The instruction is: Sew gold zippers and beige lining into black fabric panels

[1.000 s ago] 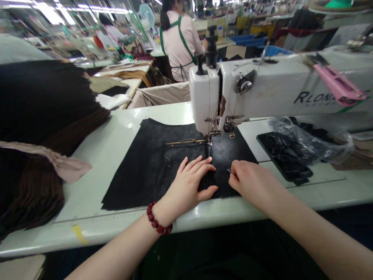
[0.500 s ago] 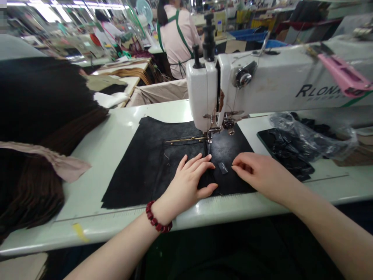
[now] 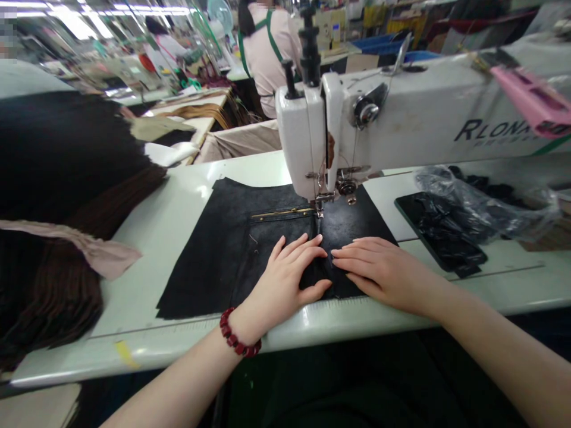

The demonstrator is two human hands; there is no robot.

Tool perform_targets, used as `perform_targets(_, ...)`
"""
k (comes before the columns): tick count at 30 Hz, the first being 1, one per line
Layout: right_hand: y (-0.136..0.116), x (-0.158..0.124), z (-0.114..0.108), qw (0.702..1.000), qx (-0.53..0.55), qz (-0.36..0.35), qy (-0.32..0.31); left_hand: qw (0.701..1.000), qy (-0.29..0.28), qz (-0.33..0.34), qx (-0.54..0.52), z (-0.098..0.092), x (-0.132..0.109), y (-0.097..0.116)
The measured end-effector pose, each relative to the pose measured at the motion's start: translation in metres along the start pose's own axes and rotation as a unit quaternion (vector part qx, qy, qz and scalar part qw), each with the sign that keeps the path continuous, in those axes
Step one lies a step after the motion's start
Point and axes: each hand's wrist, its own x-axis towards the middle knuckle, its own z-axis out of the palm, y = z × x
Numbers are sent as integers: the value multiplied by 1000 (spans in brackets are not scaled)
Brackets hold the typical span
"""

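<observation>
A black leather-like panel lies flat on the sewing machine's table, with a gold zipper set into it. The presser foot of the white sewing machine is over the panel, at the zipper's right end. My left hand rests on the panel in front of the foot, fingers spread and thumb out. To its right, my right hand lies flat on the panel with fingers stretched out. The small dark label seen earlier is hidden, seemingly beneath the right fingers. Loose pale thread lies left of my left hand.
Stacked dark pieces with a pinkish strip stand at the left. On the right, a clear plastic bag with black contents lies partly over a dark phone-like slab. Pink-handled snips rest on the machine arm. A co-worker is beyond.
My right hand has moved left, going from pinched fingers beside the small label to flat fingers over that spot. My left hand stays on the panel. The view has shifted slightly.
</observation>
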Motion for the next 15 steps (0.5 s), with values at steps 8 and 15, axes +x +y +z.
perform_targets(8,-7,3,8,999,35,21,18,1000,-5,-2,4,0,0,1)
perform_targets(15,-6,5,6,997,71,36,17,1000,9,-3,-5,1,-1,1)
